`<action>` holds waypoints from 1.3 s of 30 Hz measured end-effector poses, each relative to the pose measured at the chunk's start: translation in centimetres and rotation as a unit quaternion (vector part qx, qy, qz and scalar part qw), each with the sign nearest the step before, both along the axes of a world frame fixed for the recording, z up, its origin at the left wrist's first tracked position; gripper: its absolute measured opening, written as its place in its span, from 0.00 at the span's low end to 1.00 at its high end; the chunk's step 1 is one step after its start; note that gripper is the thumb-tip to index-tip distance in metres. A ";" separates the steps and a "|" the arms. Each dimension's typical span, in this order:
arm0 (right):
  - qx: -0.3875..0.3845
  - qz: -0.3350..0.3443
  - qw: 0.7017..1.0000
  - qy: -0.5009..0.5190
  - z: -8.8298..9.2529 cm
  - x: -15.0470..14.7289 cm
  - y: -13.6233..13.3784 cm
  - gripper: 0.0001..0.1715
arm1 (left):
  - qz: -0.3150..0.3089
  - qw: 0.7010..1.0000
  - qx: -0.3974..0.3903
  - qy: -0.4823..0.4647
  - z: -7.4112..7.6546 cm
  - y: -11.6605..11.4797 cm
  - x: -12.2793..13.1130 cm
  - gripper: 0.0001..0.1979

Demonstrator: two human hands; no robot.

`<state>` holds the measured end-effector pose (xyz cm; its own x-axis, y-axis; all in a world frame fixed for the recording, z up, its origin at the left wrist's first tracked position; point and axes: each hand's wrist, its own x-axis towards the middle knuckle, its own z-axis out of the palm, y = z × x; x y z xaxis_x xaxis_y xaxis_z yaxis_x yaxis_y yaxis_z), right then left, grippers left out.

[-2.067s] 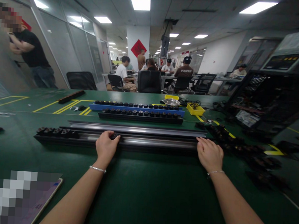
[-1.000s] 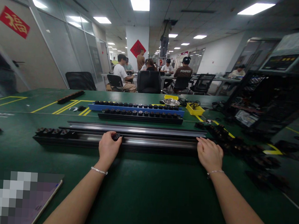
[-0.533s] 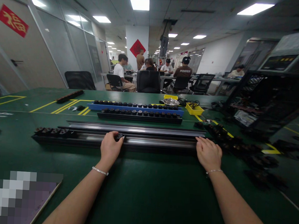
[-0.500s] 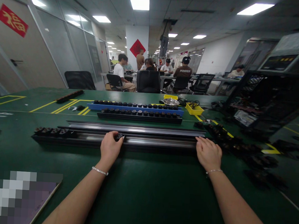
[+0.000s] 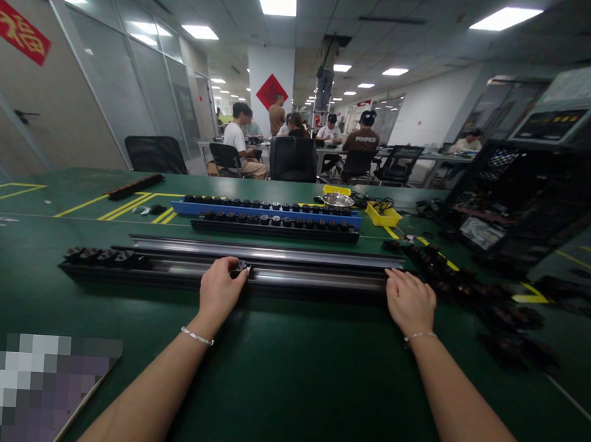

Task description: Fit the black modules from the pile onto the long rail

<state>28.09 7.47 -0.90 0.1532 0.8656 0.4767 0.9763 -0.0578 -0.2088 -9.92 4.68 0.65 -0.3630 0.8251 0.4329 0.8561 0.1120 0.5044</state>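
Observation:
A long black metal channel (image 5: 316,279) with a shiny inner face lies across the table before me. At its left end sit several black socket modules (image 5: 107,256). My left hand (image 5: 220,288) pinches one small black module (image 5: 243,266) inside the channel, left of the middle; the fingers partly cover it. Over the right end of the channel, my right hand (image 5: 411,301) rests with fingers bent on its far edge and the thumb hidden. Just behind lies a second shiny channel (image 5: 273,253).
Farther back are a blue rail (image 5: 181,207) and a black rail (image 5: 275,232), both lined with modules. Dark loose parts (image 5: 472,285) are heaped at right, near a black open-framed machine (image 5: 482,199). A yellow tray (image 5: 383,216) and metal dish (image 5: 337,200) stand behind.
My left hand and the small module have shifted slightly right along the channel. My right hand stays at the right end. The view has moved a little.

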 end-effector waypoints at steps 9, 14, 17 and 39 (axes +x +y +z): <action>-0.006 0.002 1.000 -0.005 0.1 0.1 0.0 0.29 | -0.002 1.000 -0.013 0.004 0.4 -0.6 0.6 0.16; 0.020 -0.006 1.000 -0.002 -0.2 -0.1 0.1 0.27 | -0.042 0.999 -0.001 -0.025 -0.2 -0.4 1.1 0.15; 0.018 -0.003 1.000 0.001 -0.2 -0.1 0.1 0.27 | -0.070 0.996 0.025 -0.043 -0.5 -0.1 1.1 0.15; -0.026 -0.031 0.998 0.048 0.4 -1.6 1.6 0.27 | -0.171 0.985 0.006 -0.014 -1.0 0.4 0.7 0.13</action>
<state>26.52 9.11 -0.51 0.2504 0.8762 0.4118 0.9462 -0.1314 -0.2956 -9.22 5.04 -0.30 -0.0761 0.8959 0.4377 0.8287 -0.1873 0.5275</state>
